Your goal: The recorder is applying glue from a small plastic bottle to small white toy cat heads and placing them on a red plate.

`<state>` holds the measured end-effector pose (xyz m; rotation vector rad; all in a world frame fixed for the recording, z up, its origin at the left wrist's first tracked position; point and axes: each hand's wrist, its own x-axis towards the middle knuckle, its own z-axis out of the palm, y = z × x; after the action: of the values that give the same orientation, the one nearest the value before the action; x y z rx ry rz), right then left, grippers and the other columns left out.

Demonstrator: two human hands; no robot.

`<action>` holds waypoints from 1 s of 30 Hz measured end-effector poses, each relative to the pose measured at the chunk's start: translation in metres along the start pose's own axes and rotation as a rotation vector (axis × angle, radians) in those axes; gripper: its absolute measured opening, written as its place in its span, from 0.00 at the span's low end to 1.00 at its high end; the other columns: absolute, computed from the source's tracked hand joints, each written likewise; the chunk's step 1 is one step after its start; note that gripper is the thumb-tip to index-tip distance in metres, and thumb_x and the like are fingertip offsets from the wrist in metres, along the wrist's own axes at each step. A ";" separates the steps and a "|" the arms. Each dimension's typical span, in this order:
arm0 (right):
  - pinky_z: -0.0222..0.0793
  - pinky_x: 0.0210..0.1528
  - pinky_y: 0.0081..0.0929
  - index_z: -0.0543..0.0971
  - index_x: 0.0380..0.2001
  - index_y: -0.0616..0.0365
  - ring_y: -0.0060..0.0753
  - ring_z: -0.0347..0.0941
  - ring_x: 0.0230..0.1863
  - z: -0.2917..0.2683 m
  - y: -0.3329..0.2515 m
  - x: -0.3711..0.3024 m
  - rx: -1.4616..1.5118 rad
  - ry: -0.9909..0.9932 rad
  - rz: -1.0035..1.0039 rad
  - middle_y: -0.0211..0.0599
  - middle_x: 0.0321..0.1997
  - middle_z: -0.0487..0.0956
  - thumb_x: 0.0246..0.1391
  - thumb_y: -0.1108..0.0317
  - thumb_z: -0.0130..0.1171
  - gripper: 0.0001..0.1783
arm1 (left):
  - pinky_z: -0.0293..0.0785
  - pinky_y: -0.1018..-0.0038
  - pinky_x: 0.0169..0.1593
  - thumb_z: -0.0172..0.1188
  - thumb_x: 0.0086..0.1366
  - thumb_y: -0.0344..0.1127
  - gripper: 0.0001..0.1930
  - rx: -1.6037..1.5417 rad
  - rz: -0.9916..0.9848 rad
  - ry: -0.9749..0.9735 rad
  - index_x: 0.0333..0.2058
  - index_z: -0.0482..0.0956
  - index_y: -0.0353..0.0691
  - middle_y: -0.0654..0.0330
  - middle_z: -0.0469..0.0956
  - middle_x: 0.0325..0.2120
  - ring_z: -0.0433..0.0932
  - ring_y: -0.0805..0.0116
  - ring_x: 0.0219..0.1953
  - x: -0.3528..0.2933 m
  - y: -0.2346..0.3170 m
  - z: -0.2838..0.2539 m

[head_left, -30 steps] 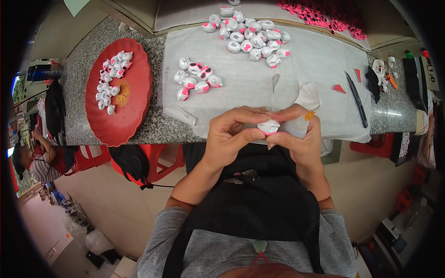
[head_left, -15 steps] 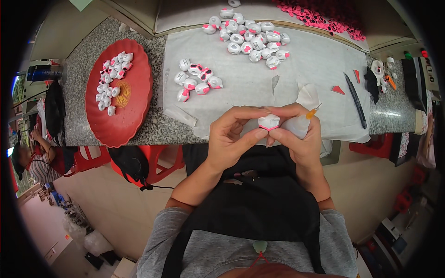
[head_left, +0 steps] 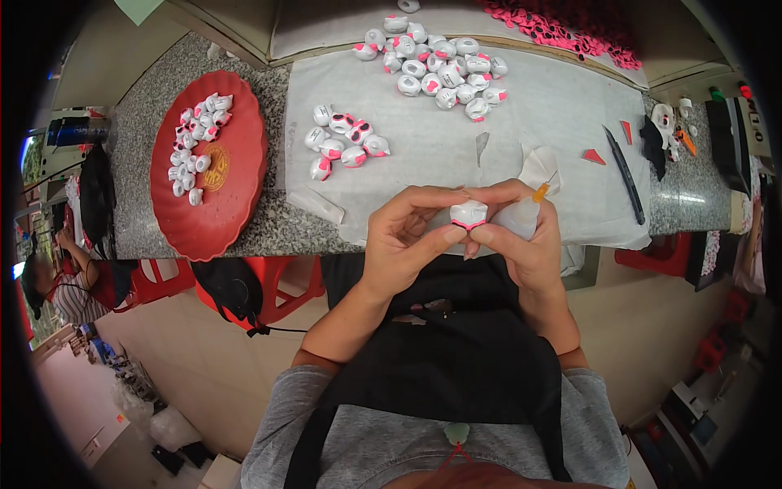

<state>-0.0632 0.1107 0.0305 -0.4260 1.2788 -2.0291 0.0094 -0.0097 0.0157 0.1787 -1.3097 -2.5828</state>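
Just right of the frame's centre, above the front edge of the counter (head_left: 244,236), both hands meet on one small white piece with a pink rim (head_left: 468,214). The left hand (head_left: 403,240) has its grip closed on the piece, thumb under it and fingertips over the top. The right hand (head_left: 525,236) pinches the piece from the other side, and the same grip also clenches a small white squeeze bottle with an orange nozzle (head_left: 521,213) against the palm.

The piece looks light and hard, like a moulded plastic shell, so it should take a firm pinch without bending. Its glossy, rounded top is probably slippery; the flatter sides and the pink rim seem the safer places to hold. If the bottle carries glue, any wet seam is best left untouched.

The soft bottle would yield to a squeeze, so it wants a gentle hold around its body.

At upper centre of the frame a loose heap of similar pieces (head_left: 440,61) lies on a white sheet (head_left: 554,106). A smaller cluster (head_left: 346,140) sits left of centre, and a red tray (head_left: 240,171) at the left holds more.
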 end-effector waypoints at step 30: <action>0.60 0.20 0.14 0.70 0.33 0.64 0.17 0.63 0.20 -0.105 -0.056 -0.028 -0.361 0.591 -0.292 0.33 0.24 0.71 0.37 0.75 0.52 0.14 | 0.55 0.70 0.50 0.53 0.48 0.28 0.20 0.970 0.283 -0.212 0.42 0.63 0.34 0.52 0.62 0.44 0.61 0.60 0.48 0.042 0.011 0.034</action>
<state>-0.1272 0.2146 0.0344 -0.1792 2.0616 -2.2596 -0.0367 -0.0007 0.0441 -0.1195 -2.3559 -1.5826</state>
